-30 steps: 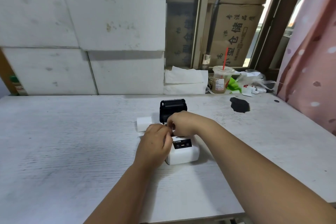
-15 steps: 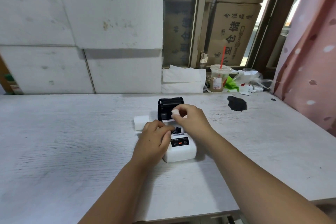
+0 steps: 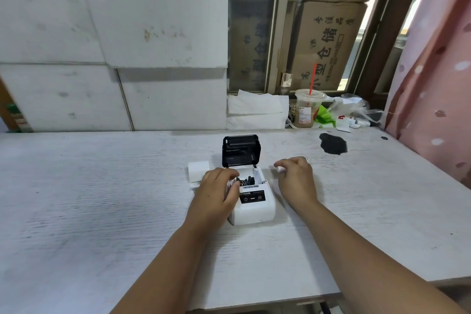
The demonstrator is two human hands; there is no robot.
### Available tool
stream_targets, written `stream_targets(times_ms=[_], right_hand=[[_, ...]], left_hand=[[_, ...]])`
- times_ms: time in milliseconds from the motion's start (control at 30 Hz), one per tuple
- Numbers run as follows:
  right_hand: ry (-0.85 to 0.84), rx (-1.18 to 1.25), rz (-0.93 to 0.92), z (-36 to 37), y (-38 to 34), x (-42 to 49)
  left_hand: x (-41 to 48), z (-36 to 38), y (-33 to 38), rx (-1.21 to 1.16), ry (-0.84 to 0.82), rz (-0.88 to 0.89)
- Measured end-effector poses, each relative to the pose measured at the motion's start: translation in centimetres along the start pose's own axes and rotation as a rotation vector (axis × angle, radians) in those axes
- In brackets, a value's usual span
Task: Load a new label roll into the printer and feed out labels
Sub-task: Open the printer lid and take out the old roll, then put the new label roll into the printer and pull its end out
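A small white label printer (image 3: 254, 208) stands on the white table (image 3: 102, 199) with its black lid (image 3: 240, 151) tilted up and open; the paper bay (image 3: 248, 180) shows black parts and no roll. My left hand (image 3: 216, 194) rests against the printer's left side, fingers at the bay's edge. My right hand (image 3: 297, 181) is just right of the printer, apart from it, pinching a small white object (image 3: 279, 169) that looks like an empty roll core. A white label roll (image 3: 198, 171) lies left of the lid, partly behind my left hand.
A black stain (image 3: 332, 144) marks the table at the back right. Behind the table lie folded tissue (image 3: 256, 109), a plastic drink cup with a red straw (image 3: 307, 108) and crumpled bags (image 3: 351, 112). A pink curtain (image 3: 433, 84) hangs on the right.
My right hand has lifted the small white object out of the printer's bay and carried it to the right. My left hand has stayed at the printer's left side.
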State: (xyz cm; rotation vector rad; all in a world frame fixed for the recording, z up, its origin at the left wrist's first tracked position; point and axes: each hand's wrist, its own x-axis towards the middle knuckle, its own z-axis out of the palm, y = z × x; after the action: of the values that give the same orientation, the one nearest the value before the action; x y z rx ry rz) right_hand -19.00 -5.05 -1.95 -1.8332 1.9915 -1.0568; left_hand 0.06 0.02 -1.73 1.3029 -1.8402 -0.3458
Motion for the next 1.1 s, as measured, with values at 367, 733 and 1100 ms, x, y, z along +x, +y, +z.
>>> stream_targets(times_ms=[367, 733, 1100], right_hand=[[-0.103, -0.238, 0.020, -0.4, -0.5, -0.5], [0.011, -0.043, 0.031, -0.5, -0.2, -0.7], [0.049, 0.065, 0.040, -0.4, 0.2, -0.5]], left_hand=[[-0.2, -0.2, 0.6, 0.019, 0.078, -0.069], [1.3, -1.2, -2.3, -0.009, 0.429, -0.515], [2.4, -0.1, -3.2, 0.290, 0.195, -0.469]])
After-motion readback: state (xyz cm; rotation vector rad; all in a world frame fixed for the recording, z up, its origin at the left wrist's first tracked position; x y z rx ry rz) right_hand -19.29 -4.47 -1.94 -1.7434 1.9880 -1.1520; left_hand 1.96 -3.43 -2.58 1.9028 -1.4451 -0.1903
